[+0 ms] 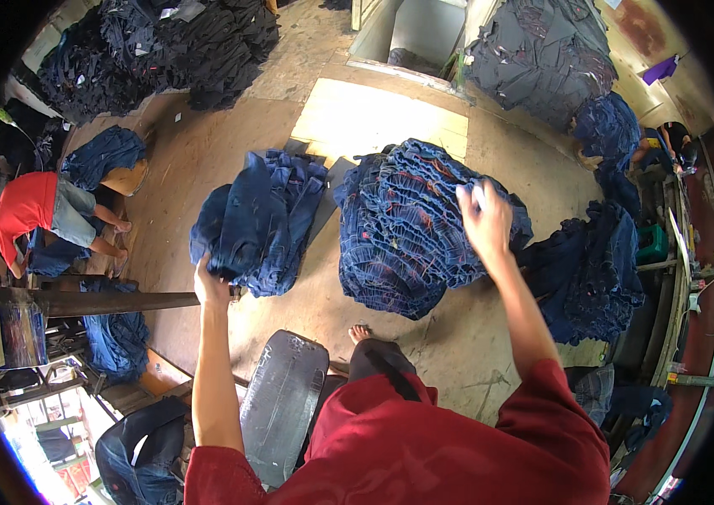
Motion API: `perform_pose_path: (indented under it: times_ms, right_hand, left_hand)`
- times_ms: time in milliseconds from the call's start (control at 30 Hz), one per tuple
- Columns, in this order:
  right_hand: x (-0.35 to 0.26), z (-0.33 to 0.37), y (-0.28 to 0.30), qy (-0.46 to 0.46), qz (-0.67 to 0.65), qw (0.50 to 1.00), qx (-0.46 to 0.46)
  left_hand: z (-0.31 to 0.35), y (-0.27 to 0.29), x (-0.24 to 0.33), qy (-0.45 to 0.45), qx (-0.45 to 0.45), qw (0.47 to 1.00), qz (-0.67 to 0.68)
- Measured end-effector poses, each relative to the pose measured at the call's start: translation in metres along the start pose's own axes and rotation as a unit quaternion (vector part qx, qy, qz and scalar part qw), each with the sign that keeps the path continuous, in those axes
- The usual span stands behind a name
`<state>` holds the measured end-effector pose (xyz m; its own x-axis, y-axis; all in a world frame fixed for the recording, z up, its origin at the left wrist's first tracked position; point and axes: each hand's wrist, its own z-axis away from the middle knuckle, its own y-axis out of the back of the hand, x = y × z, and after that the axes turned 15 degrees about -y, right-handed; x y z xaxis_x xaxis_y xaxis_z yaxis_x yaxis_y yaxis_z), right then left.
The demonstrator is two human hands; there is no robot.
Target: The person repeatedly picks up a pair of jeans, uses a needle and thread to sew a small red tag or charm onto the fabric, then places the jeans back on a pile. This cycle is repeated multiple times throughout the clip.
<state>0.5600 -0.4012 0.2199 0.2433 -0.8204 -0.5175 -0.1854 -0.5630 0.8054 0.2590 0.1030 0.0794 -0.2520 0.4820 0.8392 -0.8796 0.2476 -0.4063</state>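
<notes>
Denim everywhere on the floor (205, 160); left hand (212, 284) is gripping the lower edge of a smaller pile of folded blue jeans (260, 219), fingers closed round the cloth; right hand (485, 220) is resting on top of a taller stack of folded jeans (403, 227), fingers curled over the upper right edge, probably pinching a fold, though the grip itself is hidden behind the hand; the two piles are lying side by side on the floor, close but not touching, smaller one to the person's left; both arms are reaching forward out of red sleeves (458, 446); a bare foot (360, 332) is showing just below the tall stack; a dark flat board (283, 404) is sitting between the arms, near the lower edge; a pale wooden panel (378, 118) is lying on the floor behind both piles; a loose heap of dark blue jeans (588, 269) is lying right of the tall stack, touching it; larger dark heaps (163, 50) are standing at the far left and a grey-blue heap (542, 55) at the far right; another person in a red shirt (24, 210) is crouching at the left, well apart from the hands.
</notes>
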Motion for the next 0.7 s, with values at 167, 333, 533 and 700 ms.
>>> perform_pose_path:
  times_ms: [167, 333, 533, 700]
  right_hand:
    - [0.027, -0.122, -0.049, -0.084, 0.131, 0.966, -0.206]
    - [0.084, -0.18, -0.091, -0.074, 0.164, 0.892, -0.414]
    - [0.14, -0.225, -0.097, -0.156, 0.097, 0.937, -0.296]
    - [0.073, -0.24, -0.06, -0.109, -0.161, 0.98, -0.031]
  left_hand:
    - [0.031, 0.133, -0.02, 0.005, 0.152, 0.985, -0.075]
    - [0.092, 0.217, -0.021, 0.02, 0.13, 0.972, -0.197]
    - [0.141, 0.187, -0.006, -0.026, 0.119, 0.954, -0.274]
    - [0.163, 0.082, 0.018, -0.15, -0.037, 0.924, -0.35]
